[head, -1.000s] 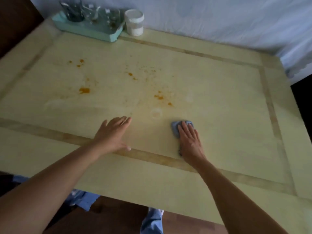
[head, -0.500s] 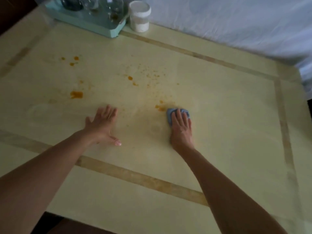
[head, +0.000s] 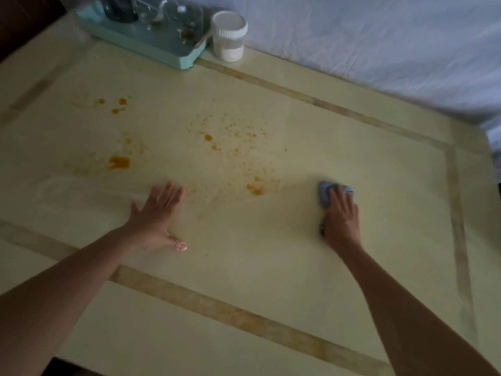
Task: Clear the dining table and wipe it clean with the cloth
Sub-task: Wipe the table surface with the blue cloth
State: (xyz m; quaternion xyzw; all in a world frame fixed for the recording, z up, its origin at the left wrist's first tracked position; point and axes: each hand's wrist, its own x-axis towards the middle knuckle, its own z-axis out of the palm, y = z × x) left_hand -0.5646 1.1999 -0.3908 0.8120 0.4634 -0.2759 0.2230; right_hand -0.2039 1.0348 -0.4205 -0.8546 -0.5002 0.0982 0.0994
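The pale yellow dining table (head: 271, 267) fills the view, with tan inlay bands near its edges. My right hand (head: 341, 217) presses flat on a small blue cloth (head: 324, 191), most of which is hidden under the palm and fingers. My left hand (head: 157, 217) lies flat and empty on the table, fingers apart. Orange stains mark the surface: one blotch (head: 119, 162) at the left, a smear (head: 254, 189) between my hands, and fine specks (head: 233, 131) further back.
A mint-green tray (head: 151, 47) holding glassware stands at the far left corner. A white lidded jar (head: 229, 36) sits just right of it. A white sheet (head: 379, 50) hangs behind the table's far edge.
My right hand has slid the cloth to the right, away from the orange smear. The view has moved closer to the table. My left hand stays flat in nearly the same spot.
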